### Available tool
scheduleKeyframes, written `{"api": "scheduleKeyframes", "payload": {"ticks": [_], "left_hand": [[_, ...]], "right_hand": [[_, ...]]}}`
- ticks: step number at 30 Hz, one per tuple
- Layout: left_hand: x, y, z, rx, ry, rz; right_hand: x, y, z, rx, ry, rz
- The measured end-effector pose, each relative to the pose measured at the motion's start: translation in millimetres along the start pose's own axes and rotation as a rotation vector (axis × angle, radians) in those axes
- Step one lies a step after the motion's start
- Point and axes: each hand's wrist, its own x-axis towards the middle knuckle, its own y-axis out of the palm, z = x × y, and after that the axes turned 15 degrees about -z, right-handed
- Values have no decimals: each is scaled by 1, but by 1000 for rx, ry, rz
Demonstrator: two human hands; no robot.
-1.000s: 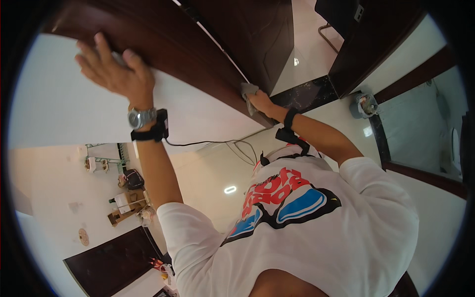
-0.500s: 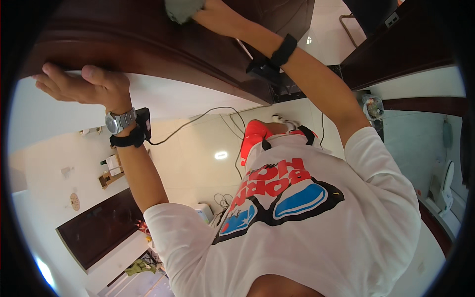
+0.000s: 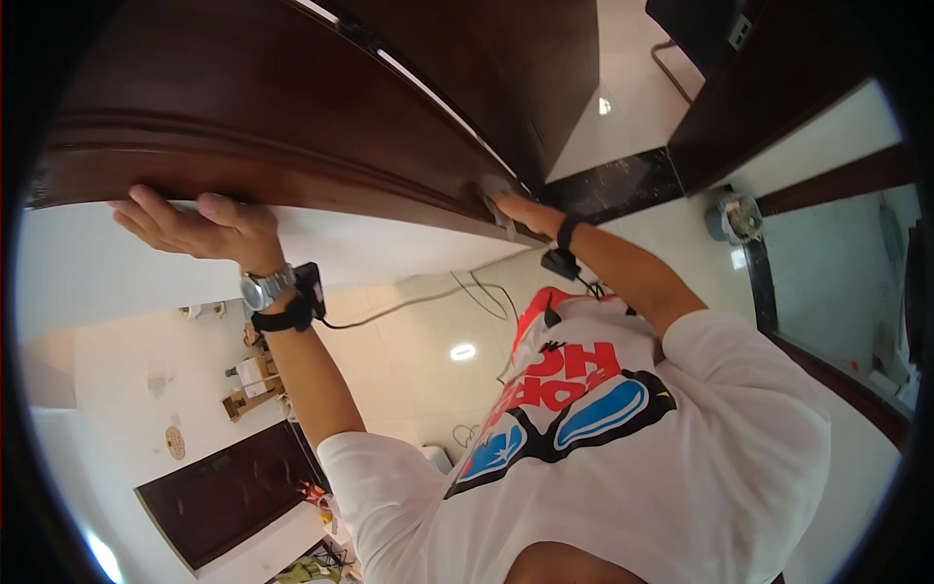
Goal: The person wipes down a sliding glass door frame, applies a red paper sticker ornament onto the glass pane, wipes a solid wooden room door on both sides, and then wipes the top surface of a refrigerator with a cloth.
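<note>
My left hand [image 3: 204, 232] lies with its fingers stretched out against the edge of a dark brown wooden door frame [image 3: 263, 180], where the wood meets the white wall. A silver watch [image 3: 268, 288] is on that wrist. Lower down the same frame, my right hand [image 3: 525, 211] presses a grey cloth [image 3: 502, 219] against the wood. Most of the cloth and the fingertips are hidden or dim against the dark frame.
Beyond the frame stands a dark door [image 3: 516, 78]. A black stone threshold [image 3: 618, 185] crosses the pale tiled floor. A lined waste bin [image 3: 736, 216] is at the right. A black cable [image 3: 409, 304] trails from the device on my left wrist.
My right hand has moved with the grey cloth from high up on the frame down to its lower part. My left hand keeps its place against the frame's edge; the view has shifted.
</note>
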Motion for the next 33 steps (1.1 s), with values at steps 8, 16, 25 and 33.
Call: {"api": "scheduleKeyframes", "payload": {"ticks": [8, 16, 25, 33], "left_hand": [[-22, 19, -8, -29, -79, -21], [-23, 10, 0, 13, -104, 59], [-15, 26, -10, -4, -126, 31], [-19, 23, -15, -3, -116, 31]], "right_hand": [[-54, -64, 305, 206, -659, 8], [-125, -6, 233, 473, -1165, -98], [-97, -21, 62, -132, -608, -185], [-152, -44, 332, 107, -1517, -417]]}}
